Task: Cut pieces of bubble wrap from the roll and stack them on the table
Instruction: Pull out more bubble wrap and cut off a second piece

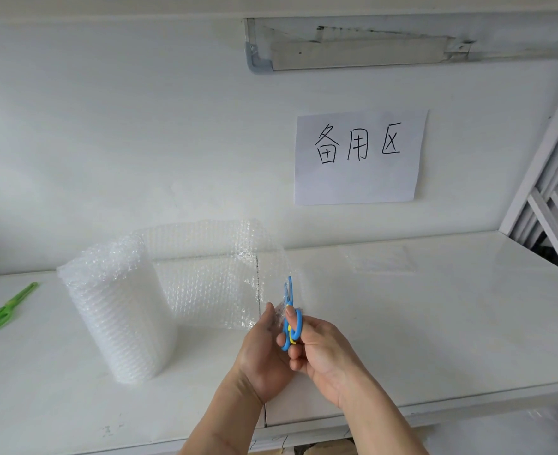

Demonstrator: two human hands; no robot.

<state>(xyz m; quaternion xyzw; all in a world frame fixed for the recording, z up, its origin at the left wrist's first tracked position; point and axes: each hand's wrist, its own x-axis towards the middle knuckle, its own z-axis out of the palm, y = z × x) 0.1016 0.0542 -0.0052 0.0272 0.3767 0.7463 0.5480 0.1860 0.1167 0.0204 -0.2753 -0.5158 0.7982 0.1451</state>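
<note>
A roll of clear bubble wrap [120, 310] stands upright on the white table [435, 323]. A loose sheet [215, 274] unrolls from it to the right and stands on edge. My left hand [264, 353] pinches the sheet's lower right corner. My right hand [317, 346] grips blue scissors [289, 311], blades pointing up into the sheet's bottom edge. A flat cut piece of bubble wrap [382, 259] lies on the table at the back right.
Green scissors [5, 310] lie at the table's far left. A paper sign [359, 157] hangs on the white wall behind. A white metal rack [553, 178] stands at the right. A seam [264, 412] splits the table in front of me.
</note>
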